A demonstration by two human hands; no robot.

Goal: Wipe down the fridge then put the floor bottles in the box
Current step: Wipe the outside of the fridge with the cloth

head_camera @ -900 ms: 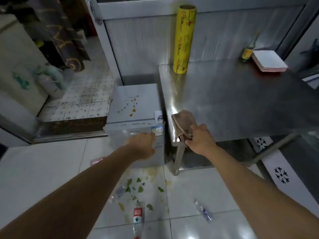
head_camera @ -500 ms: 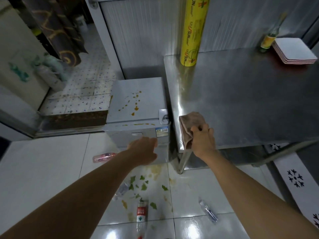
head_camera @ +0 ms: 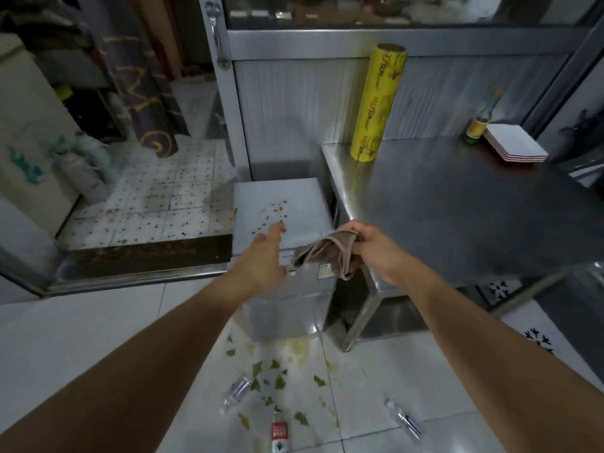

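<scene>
A small grey fridge (head_camera: 294, 197) stands on the floor left of a steel table, its top spattered with orange-brown stains (head_camera: 277, 212). My right hand (head_camera: 376, 250) grips a brown cloth (head_camera: 330, 255) that hangs over the fridge's front right corner. My left hand (head_camera: 266, 256) is spread open over the fridge's front edge, fingers pointing at the stains. On the white floor tiles below lie a clear bottle (head_camera: 237, 390), a red-labelled bottle (head_camera: 279, 433) and a third clear bottle (head_camera: 403, 420).
The steel table (head_camera: 474, 217) carries a yellow cling-film roll (head_camera: 379, 103), a small glass bottle (head_camera: 480, 122) and a stack of white plates (head_camera: 514, 147). Green leaf scraps (head_camera: 271, 376) and a yellowish spill litter the floor. A raised tiled step (head_camera: 147, 204) lies left.
My right hand lifted the cloth off the table's corner and carried it left over the fridge. My left hand rose and opened above the fridge top. The view tilted upward.
</scene>
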